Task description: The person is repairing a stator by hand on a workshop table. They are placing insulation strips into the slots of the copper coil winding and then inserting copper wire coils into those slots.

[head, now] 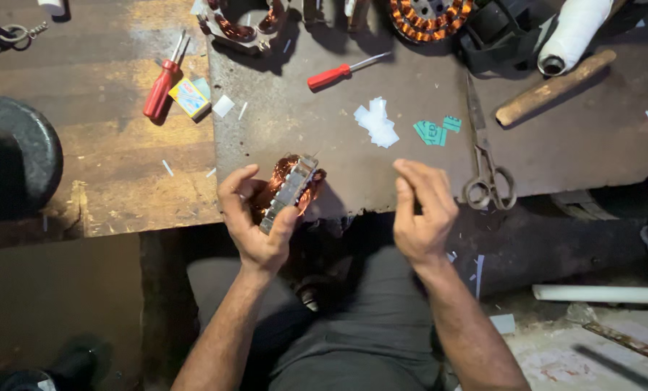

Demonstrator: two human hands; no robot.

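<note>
My left hand (254,217) grips a small motor stator (293,187) with copper windings and a grey metal core, held on edge at the front of the metal plate (324,145). My right hand (423,210) hovers to the right of it with fingers curled and pinched together; whether something thin is between them I cannot tell. White paper scraps (377,123) and green paper pieces (432,132) lie on the plate just beyond my hands. Scissors (485,170) rest right of my right hand.
Two red-handled screwdrivers (161,85) (335,74), a small box (189,98), larger copper-wound stators (429,16) (241,25), a wooden handle (554,88), a white roll (574,32) and keys (9,35) lie on the bench. A dark round weight (13,156) sits left.
</note>
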